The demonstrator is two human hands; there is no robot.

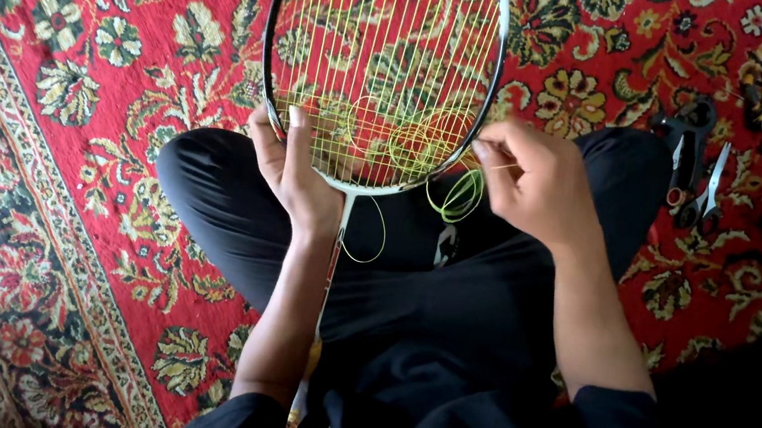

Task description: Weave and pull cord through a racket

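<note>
Two hands engaged: racket frame [381, 63] gripped by left hand [293, 166]; thin, springy yellow string [454, 195] pinched by right hand [532, 181], likely kink-prone.

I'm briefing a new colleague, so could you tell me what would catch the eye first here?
The badminton racket with yellow string stands out at top centre, over a red floral carpet. The left hand grips its lower frame; the right hand pinches the string. Pliers lie far right.
</note>
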